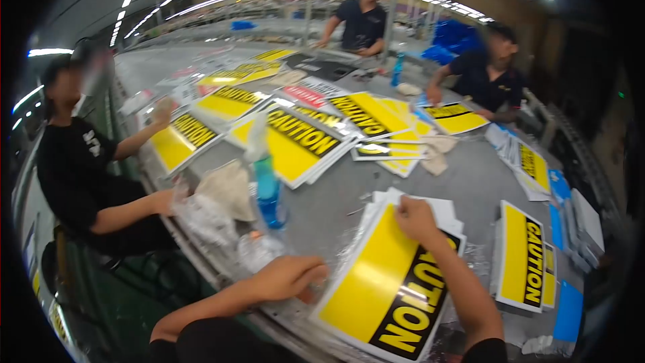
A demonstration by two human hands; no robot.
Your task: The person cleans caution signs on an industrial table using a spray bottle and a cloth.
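Observation:
A yellow and black CAUTION sign (pixel 386 282) lies on top of a stack in front of me on the grey table (pixel 463 181). My left hand (pixel 290 277) rests at the sign's near left edge, fingers curled against it. My right hand (pixel 415 219) pinches the sign's far top corner, where a thin clear film seems to lift. White sheets stick out from under the sign at its far side.
Many more CAUTION signs (pixel 295 141) cover the table. A blue spray bottle (pixel 267 191), rags (pixel 228 188) and crumpled plastic sit to my left. Another sign stack (pixel 523 255) stands on my right. Three other people work around the table.

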